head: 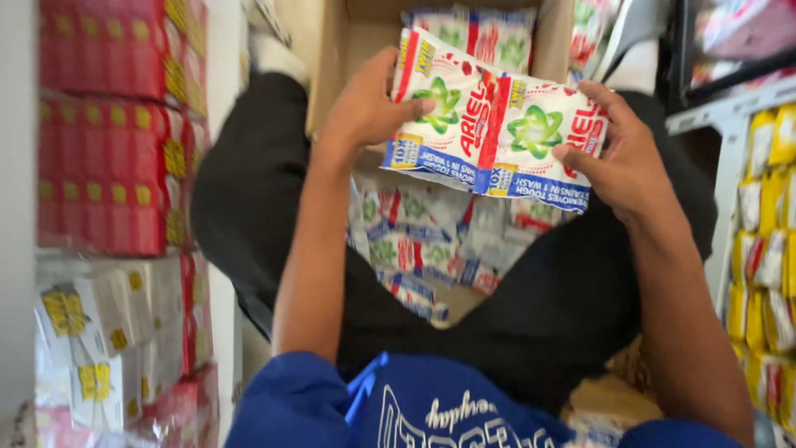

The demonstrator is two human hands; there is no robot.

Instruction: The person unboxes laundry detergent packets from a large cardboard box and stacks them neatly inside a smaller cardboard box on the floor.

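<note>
Stocked shop shelves are seen on both sides, red packs [104,133] at the left, yellow sachets [767,249] at the right. Above an open cardboard box [332,50], a strip of white detergent sachets [493,124] is gripped at its ends by the left hand [369,104] and right hand [618,158], each grip closed. More sachets [423,241] lie below.

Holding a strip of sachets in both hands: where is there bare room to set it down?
Little. The left hand and right hand hold the sachet strip over the cardboard box. A bare patch of box wall shows at its upper left; its far end holds more sachets. Loose sachets crowd the gap between the legs. Red packs and yellow packs fill both sides.
</note>
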